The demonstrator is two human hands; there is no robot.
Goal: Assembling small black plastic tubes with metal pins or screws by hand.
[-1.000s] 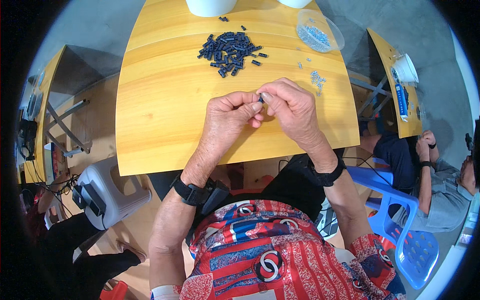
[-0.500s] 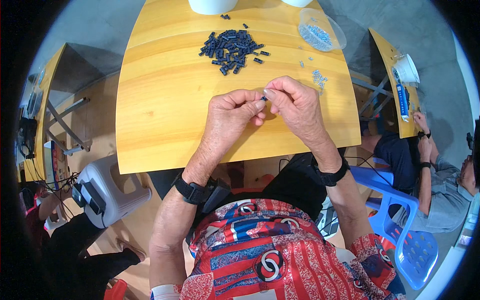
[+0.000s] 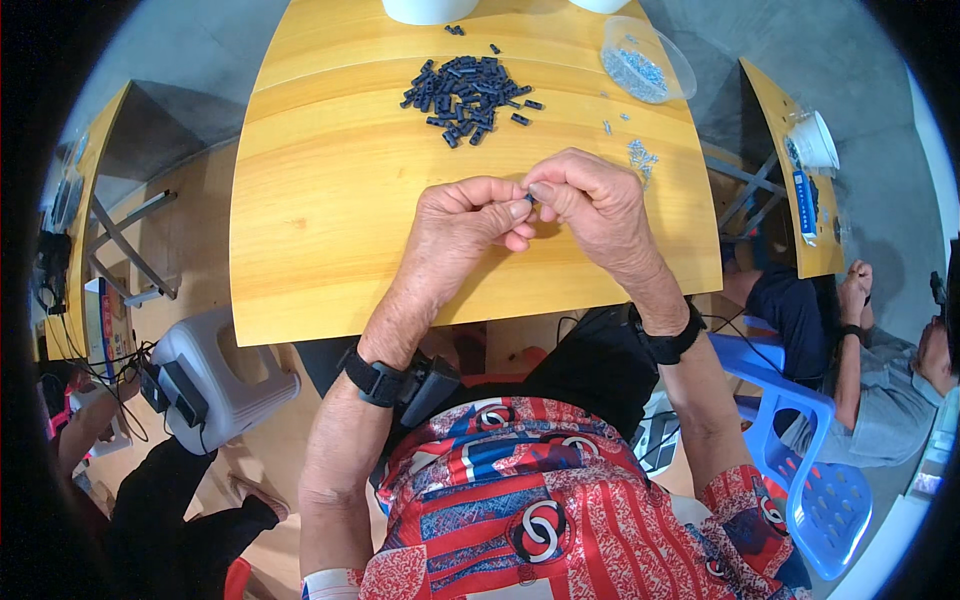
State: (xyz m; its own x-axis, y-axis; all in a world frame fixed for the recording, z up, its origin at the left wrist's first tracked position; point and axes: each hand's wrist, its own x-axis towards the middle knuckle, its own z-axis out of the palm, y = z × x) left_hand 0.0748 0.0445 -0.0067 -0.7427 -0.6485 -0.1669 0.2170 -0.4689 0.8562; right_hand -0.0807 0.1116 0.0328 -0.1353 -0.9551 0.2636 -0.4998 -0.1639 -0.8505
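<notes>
Sitting far left, beside the yellow wooden table (image 3: 330, 240), a grey plastic stool (image 3: 215, 375) stands on the floor, with a second wooden table's edge (image 3: 80, 210) and some cables beyond it.

Over the near middle of the yellow table the left hand (image 3: 465, 225) is raised clear of the wood, its fingers curled in tight and the thumb and forefinger pinched narrow. Between those tips and the tips of the right hand (image 3: 595, 205) sits a small dark part (image 3: 529, 199), mostly hidden, so its shape and long axis cannot be told. It lies right at the meeting of both hands, to the right of the left fingertips and to the left of the right ones, with neither hand clearly nearer. The right hand's thumb and forefinger are likewise closed narrow on it, the other fingers folded behind.

Farther up the table, well apart from the hands, lies a heap of small dark blue plastic pieces (image 3: 465, 95). To its right stands a clear plastic bowl (image 3: 680, 65) holding small silvery bits, and a scatter of silvery metal bits (image 3: 640, 155) lies near the right hand. At far right another person (image 3: 860, 350) sits at a separate table beside a blue plastic chair (image 3: 810, 470).
</notes>
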